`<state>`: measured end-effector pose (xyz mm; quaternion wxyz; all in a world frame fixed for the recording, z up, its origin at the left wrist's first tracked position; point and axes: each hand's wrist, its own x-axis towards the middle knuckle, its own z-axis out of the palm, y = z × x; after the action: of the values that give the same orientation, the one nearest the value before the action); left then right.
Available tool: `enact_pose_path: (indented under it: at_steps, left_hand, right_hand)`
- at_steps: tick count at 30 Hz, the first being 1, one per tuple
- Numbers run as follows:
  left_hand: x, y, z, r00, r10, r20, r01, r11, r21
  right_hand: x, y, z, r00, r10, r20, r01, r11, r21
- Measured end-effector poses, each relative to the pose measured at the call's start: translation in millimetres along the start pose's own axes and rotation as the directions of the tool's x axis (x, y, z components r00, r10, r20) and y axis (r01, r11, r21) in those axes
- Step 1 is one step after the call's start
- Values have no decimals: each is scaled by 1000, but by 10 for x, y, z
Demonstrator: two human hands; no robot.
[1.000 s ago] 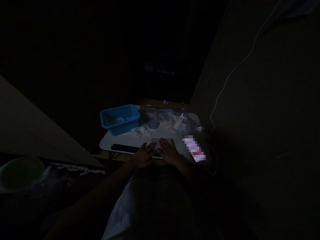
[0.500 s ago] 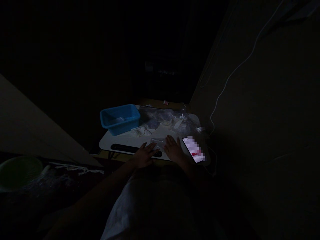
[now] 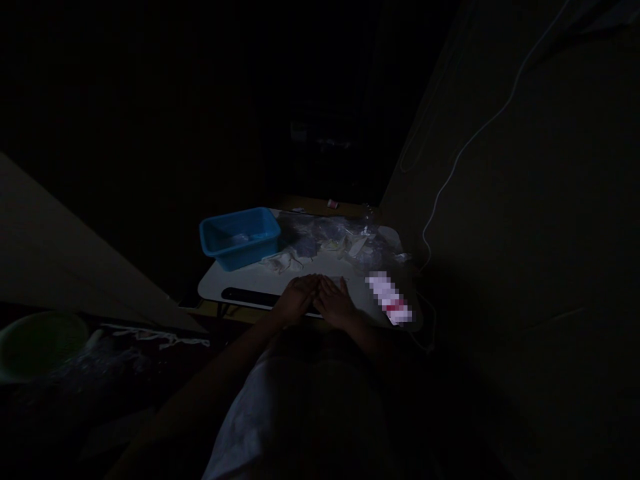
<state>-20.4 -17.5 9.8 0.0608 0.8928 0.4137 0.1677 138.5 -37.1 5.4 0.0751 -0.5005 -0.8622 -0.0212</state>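
The room is very dark. My left hand (image 3: pixel 296 299) and my right hand (image 3: pixel 334 303) lie side by side, fingers stretched flat, on the near part of a small white table (image 3: pixel 240 283). They cover the spot where a small clear plastic packet lay; the packet is hidden under them. A lit phone (image 3: pixel 390 298) lies just right of my right hand. A dark slot (image 3: pixel 245 295) runs along the table's front edge, left of my left hand.
A blue plastic tub (image 3: pixel 239 237) stands at the table's back left. Clear bags and pale small items (image 3: pixel 345 243) are heaped at the back right. A wall with a white cable (image 3: pixel 450 173) rises on the right. A green basket (image 3: pixel 37 343) sits low at far left.
My hands were apart half a second ago with a clear packet showing between them; now they have come together and cover it. The phone and tub have not moved.
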Motion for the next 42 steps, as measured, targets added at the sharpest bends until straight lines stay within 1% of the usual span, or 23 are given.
enact_pose_path:
  at_steps: [3,5,9,13,20,23,28,33,36,37,39,41,42]
  left_hand:
    - [130,44,51,997,-54,50,52,998,46]
    - [163,45,103,992,-89,85,81,992,93]
    - [126,12,182,985,-148,84,131,975,180]
    - [75,-5,186,986,-148,81,125,964,236]
    - [76,19,170,982,-170,78,145,958,249]
    - [75,28,172,986,-160,55,141,957,253]
    - [71,33,173,984,-170,52,153,958,243]
    - [77,32,177,984,-173,48,157,958,239]
    - [85,48,159,982,-178,55,160,956,247]
    - [88,56,148,982,-181,62,160,955,251]
    - [94,72,125,979,-188,80,162,952,260]
    - [98,82,105,976,-195,99,163,950,265]
    - [98,83,98,974,-197,108,162,950,266]
  right_hand:
    - [3,-11,-13,1000,5,15,-5,1000,0]
    - [3,-15,-21,1000,11,21,-11,1000,8]
    - [-7,-18,-31,1000,15,24,-16,1000,19]
    - [-12,-24,-22,999,41,30,-41,999,2]
    - [-34,2,3,996,90,2,-90,996,-23]
    - [-66,63,8,993,116,-5,-116,993,-33]
    - [-146,196,17,983,185,-12,-185,982,-42]
    - [-214,309,1,962,270,-24,-272,960,-69]
    - [-196,332,-50,937,343,-64,-348,933,-88]
    - [-179,321,-73,933,350,-83,-356,930,-89]
    - [-134,261,-119,950,294,-107,-303,950,-77]
    - [-85,161,-144,982,158,-101,-163,985,-49]
    - [-63,105,-145,991,96,-91,-99,994,-33]
